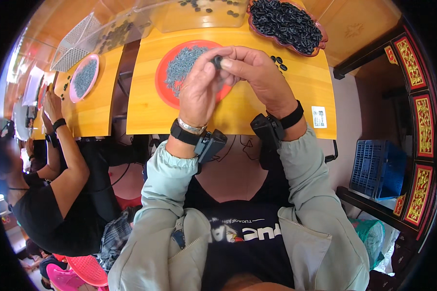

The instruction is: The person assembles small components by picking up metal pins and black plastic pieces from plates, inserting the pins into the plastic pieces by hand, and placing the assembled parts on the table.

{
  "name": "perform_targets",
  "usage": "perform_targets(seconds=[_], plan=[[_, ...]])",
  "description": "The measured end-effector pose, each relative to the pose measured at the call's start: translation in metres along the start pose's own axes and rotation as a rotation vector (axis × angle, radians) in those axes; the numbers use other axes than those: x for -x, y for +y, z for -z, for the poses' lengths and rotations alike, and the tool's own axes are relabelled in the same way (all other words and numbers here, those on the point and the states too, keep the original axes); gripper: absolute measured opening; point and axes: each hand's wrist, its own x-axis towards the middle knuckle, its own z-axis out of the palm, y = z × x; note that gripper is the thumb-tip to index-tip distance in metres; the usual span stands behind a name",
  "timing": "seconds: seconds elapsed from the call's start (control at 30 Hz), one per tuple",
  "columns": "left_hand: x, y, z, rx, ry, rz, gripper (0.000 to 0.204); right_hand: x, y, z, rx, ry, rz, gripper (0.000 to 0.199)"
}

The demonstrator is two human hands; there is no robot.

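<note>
Both hands meet over the right part of a red round plate (162,89) heaped with small grey-blue slender pieces (180,65). Between the fingertips is a small black rounded part (217,61), mostly covered by the fingers. My left hand (198,92) is closed on its left side, and my right hand (263,76) pinches it from the right with thumb and fingers. Several loose black oval parts (282,67) lie on the wooden table just beyond my right hand. Farther back, a reddish scalloped bowl (321,44) is piled with black ring-like oval parts (284,24).
A clear plastic bin (199,22) with some black pieces stands at the table's far side. A labelled white card (319,117) sits near the right edge. At left, a co-worker (58,199) sits by another table with a pink plate (74,92). A blue crate (374,167) stands right.
</note>
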Motion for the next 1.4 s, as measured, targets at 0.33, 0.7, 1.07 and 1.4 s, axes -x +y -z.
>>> perform_targets(seconds=[0.33, 0.7, 1.07, 1.4], plan=[[0.004, -0.008, 0.001, 0.07, 0.0, -0.073, 0.029, 0.002, 0.0, -0.009, -0.026, -0.034, 0.029, 0.022], [0.006, -0.011, 0.009, 0.2, -0.038, -0.08, 0.028, 0.003, 0.001, -0.018, -0.05, 0.022, 0.026, 0.021], [0.002, -0.007, 0.007, 0.268, 0.017, -0.072, 0.03, 0.0, 0.002, -0.019, -0.072, -0.012, 0.037, 0.024], [0.0, 0.001, 0.017, 0.161, 0.16, -0.07, 0.024, 0.002, 0.002, -0.014, 0.042, -0.01, -0.082, 0.013]])
